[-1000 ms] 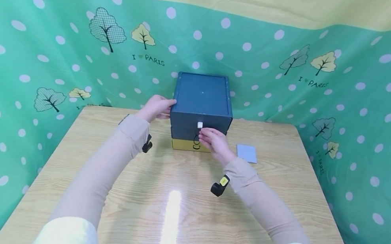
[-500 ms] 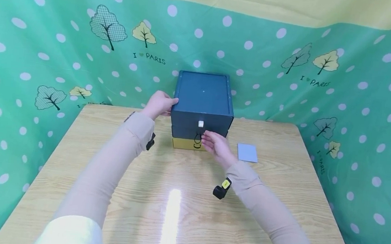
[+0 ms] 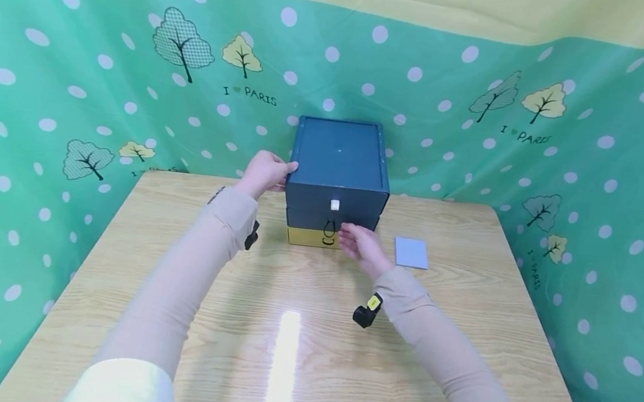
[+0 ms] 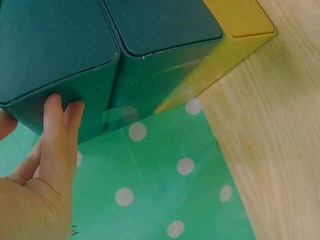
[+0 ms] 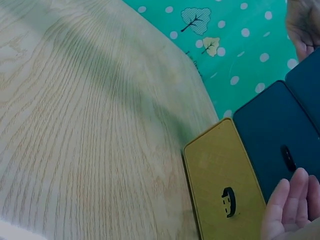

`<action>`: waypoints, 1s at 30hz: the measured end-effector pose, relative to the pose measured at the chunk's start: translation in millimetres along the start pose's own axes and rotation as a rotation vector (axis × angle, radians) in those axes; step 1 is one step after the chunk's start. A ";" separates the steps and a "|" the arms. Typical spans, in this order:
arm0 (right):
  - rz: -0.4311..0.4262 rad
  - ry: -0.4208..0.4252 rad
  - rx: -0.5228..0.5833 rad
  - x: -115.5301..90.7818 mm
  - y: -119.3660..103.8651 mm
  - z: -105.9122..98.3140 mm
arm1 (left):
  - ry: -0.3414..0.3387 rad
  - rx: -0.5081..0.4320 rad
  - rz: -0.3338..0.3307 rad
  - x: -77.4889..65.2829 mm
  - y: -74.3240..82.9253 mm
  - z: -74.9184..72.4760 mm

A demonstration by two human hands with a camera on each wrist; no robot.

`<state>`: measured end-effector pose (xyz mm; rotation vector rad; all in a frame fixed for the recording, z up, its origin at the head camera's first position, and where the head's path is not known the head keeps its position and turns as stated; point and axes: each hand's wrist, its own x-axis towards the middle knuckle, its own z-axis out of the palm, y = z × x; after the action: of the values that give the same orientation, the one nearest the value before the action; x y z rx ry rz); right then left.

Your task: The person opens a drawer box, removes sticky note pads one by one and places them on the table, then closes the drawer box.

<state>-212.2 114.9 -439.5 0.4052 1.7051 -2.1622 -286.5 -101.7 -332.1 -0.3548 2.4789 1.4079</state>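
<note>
A small drawer cabinet (image 3: 339, 153) stands at the back of the table, two dark blue tiers over a yellow bottom drawer (image 5: 222, 172). The top drawer carries a white knob (image 3: 334, 205). Black loop handles show on the middle drawer (image 5: 265, 120) and on the yellow one. My left hand (image 3: 268, 172) steadies the cabinet's left side: straight fingers (image 4: 54, 120) press the side wall, and the thumb lies at the top edge. Just right of the middle drawer's black handle (image 5: 288, 158), my right hand (image 3: 365, 248) holds its fingers nearly straight and together, gripping nothing.
A light blue square pad (image 3: 411, 253) lies on the wooden table (image 3: 433, 317) to the right of the cabinet. Behind and along both sides hangs a green polka-dot curtain (image 3: 188, 128).
My right hand has drawn slightly down and right, away from the white knob, to beside the middle drawer's handle. The left hand stays at the cabinet's side.
</note>
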 end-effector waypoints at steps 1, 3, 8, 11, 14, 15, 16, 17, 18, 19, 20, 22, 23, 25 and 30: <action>0.000 -0.008 -0.014 0.5 1.2 -0.4 | -0.001 -0.002 -0.002 -0.3 0.1 -0.1; -0.002 -0.036 -0.044 1.6 3.2 -1.2 | -0.006 -0.009 -0.005 -1.1 0.6 -0.4; 0.004 -0.087 -0.072 4.1 5.2 -0.8 | -0.018 -0.028 -0.013 -3.0 2.9 -1.4; 0.003 -0.095 -0.073 4.8 5.1 1.2 | -0.020 -0.037 -0.018 -2.9 2.6 -1.7; 0.005 -0.083 -0.069 5.9 5.1 3.4 | -0.022 -0.048 -0.019 -2.6 1.8 -1.9; 0.006 -0.078 -0.070 6.1 5.0 4.1 | -0.023 -0.052 -0.019 -2.5 1.5 -1.9; 0.010 -0.071 -0.067 6.3 4.9 4.5 | -0.024 -0.053 -0.018 -2.7 1.5 -1.9; 0.012 -0.066 -0.065 6.7 4.9 4.9 | -0.026 -0.058 -0.017 -2.7 1.5 -1.8; 0.014 -0.061 -0.064 7.0 5.0 5.3 | -0.027 -0.064 -0.017 -2.8 1.4 -1.6; 0.013 -0.059 -0.065 7.4 5.1 5.5 | -0.028 -0.067 -0.017 -2.9 1.2 -1.6; 0.012 -0.057 -0.069 7.9 5.2 5.7 | -0.030 -0.071 -0.016 -2.9 1.0 -1.5; 0.015 -0.048 -0.067 9.0 5.5 6.0 | -0.034 -0.079 -0.015 -2.9 0.4 -1.5; 0.015 -0.046 -0.067 9.6 5.8 6.2 | -0.034 -0.085 -0.014 -2.9 0.1 -1.4; 0.016 -0.044 -0.057 10.8 6.2 6.6 | -0.033 -0.094 -0.011 -3.0 -0.5 -1.4; 0.021 -0.056 -0.018 13.4 7.4 7.6 | -0.027 -0.098 -0.006 -3.3 -1.2 -1.2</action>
<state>-220.9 104.6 -450.0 0.3522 1.6818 -2.1216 -283.2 -103.1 -331.3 -0.3610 2.3912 1.5256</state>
